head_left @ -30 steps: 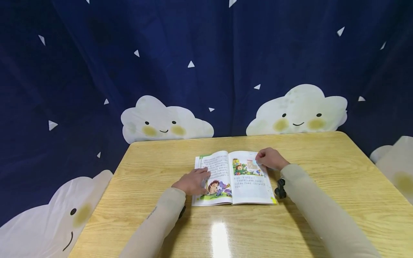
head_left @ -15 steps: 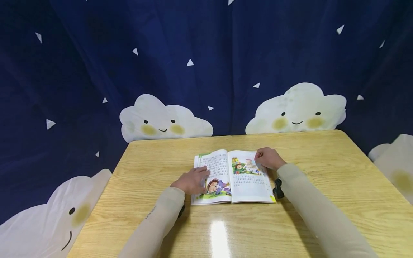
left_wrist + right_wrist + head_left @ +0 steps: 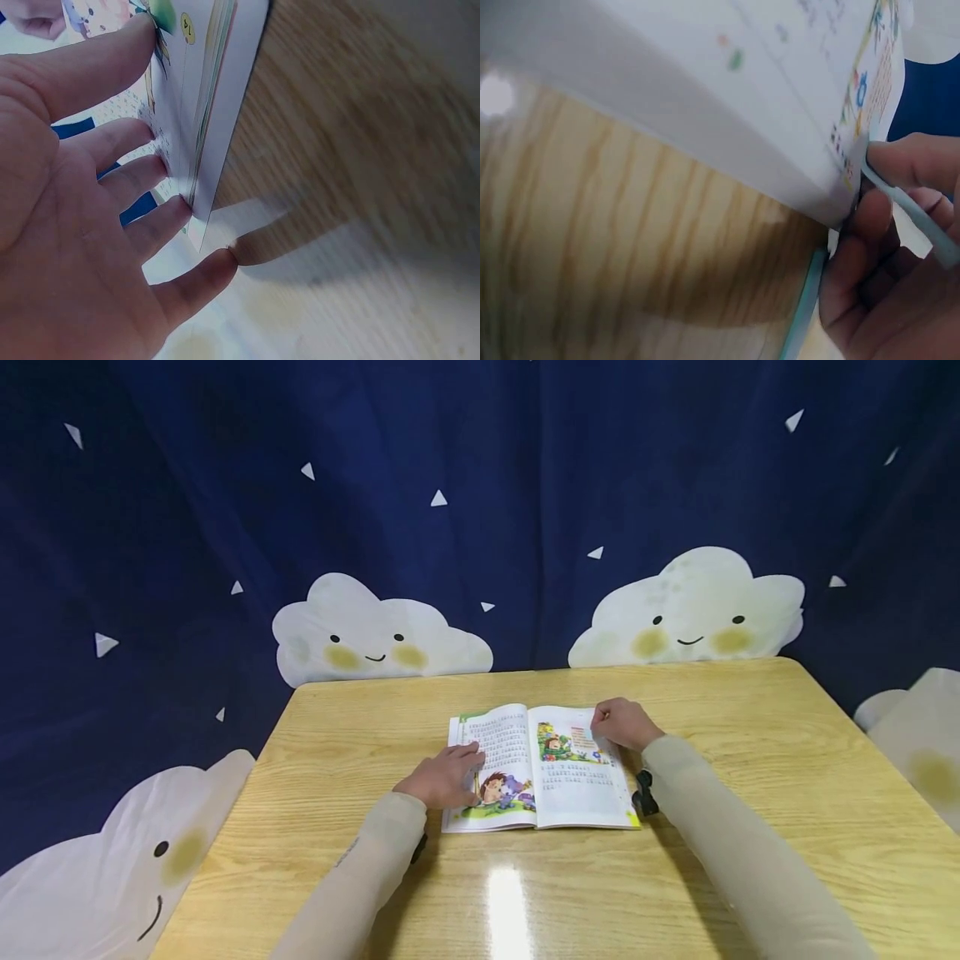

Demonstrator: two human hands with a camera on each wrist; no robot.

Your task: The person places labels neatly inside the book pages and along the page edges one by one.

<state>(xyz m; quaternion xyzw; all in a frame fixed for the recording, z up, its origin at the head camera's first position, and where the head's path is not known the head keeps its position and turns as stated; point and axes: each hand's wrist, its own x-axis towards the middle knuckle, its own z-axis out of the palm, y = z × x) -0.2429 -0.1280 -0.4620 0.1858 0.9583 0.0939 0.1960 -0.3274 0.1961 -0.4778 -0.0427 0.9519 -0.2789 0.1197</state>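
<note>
An illustrated book (image 3: 573,806) lies open on the table, with text and pictures on both pages. My left hand (image 3: 441,778) rests with spread fingers on the left page's outer side; in the left wrist view, the thumb and several fingers of that hand (image 3: 82,202) touch the book (image 3: 238,71), the little finger beside its edge. At the upper outer edge of the right page, my right hand (image 3: 627,725) has curled fingers. The right wrist view shows this hand (image 3: 904,255) pinching the book's (image 3: 772,105) edge between thumb and fingers, a pale green strip (image 3: 922,221) across it.
The light wooden table (image 3: 360,718) extends around the book, with a bright reflection in front. Behind it hangs a dark blue curtain (image 3: 495,460) with white triangles and smiling clouds (image 3: 693,585). A small black device (image 3: 643,793) is at the right wrist.
The head view has shifted slightly, so the scene sits a little higher in it. Both hands keep nearly the same places on the book.
</note>
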